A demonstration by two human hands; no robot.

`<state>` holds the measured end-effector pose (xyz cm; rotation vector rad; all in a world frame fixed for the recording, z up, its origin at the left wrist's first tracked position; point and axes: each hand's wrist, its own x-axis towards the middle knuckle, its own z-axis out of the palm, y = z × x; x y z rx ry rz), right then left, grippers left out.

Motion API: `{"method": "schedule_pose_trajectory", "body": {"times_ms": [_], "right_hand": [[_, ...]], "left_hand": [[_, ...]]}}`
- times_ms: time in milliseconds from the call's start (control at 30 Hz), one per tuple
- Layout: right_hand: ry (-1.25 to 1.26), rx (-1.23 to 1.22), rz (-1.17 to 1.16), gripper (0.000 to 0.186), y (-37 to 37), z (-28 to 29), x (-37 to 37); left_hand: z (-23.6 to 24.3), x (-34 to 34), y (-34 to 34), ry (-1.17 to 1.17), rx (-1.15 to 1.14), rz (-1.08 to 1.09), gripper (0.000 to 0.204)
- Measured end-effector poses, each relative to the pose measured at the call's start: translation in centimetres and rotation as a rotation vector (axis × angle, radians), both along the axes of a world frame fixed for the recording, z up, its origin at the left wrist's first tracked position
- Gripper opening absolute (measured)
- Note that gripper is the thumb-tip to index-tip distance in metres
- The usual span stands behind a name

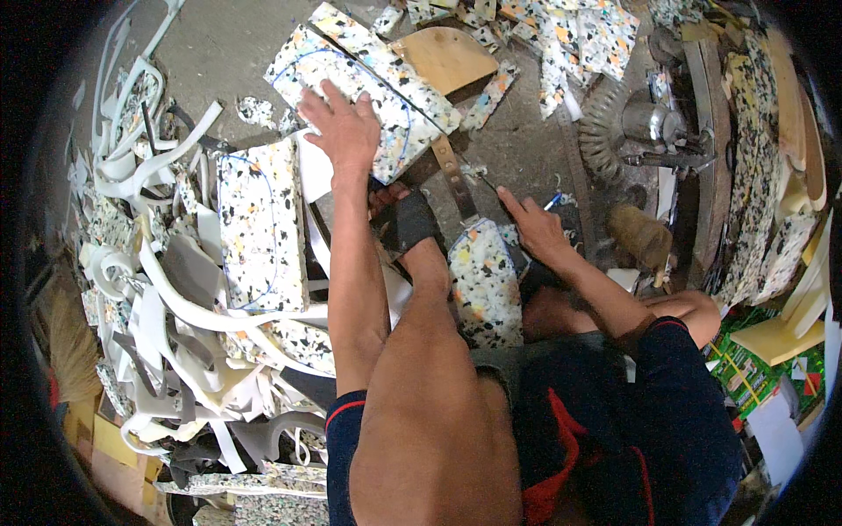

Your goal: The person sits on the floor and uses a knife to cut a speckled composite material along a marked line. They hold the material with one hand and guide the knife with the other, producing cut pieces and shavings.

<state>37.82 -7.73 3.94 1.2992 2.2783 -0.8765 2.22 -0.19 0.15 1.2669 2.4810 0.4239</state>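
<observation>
My left hand (344,131) lies with fingers spread on a speckled white foam block (395,131) marked with a curved blue line. A straight dark gap separates that block from a speckled foam strip (360,39) along its far side. Right of the block, my right hand (537,230) is closed with its index finger stretched forward along a thin, dark, knife-like tool (478,175); its handle is mostly hidden in the palm. Close by lies a brown strap-like strip with holes (450,171). A speckled foam piece with a rounded top (484,276) stands between my legs.
White foam offcuts (167,307) pile up at the left, beside another blue-marked foam block (260,228). A yellowish board (445,60) and foam scraps (596,39) lie at the far side. To the right are a coiled hose (601,118), a metal cup-shaped part (647,121) and stacked foam sheets (745,167).
</observation>
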Motion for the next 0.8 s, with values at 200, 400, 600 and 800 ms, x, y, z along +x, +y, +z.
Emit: {"method": "schedule_pose_trajectory", "body": {"times_ms": [200,400,600,800], "right_hand": [[0.141,0.049,-0.036,0.076,0.3,-1.5,1.2],[0.144,0.12,-0.105,0.072,1.4,0.4,0.3],[0.32,0.435,-0.38,0.069,5.7,2.7,1.2],[0.424,0.331,-0.266,0.071,7.0,4.4,-1.6]], "left_hand": [[1.7,-2.0,-0.3,-0.067,-0.004,0.248,0.115],[5.1,-2.7,-0.5,-0.41,0.423,0.513,0.098],[8.9,-6.3,-4.7,-1.097,0.677,0.349,0.072],[6.4,-8.0,-3.6,-0.945,-0.088,-0.218,0.059]]}}
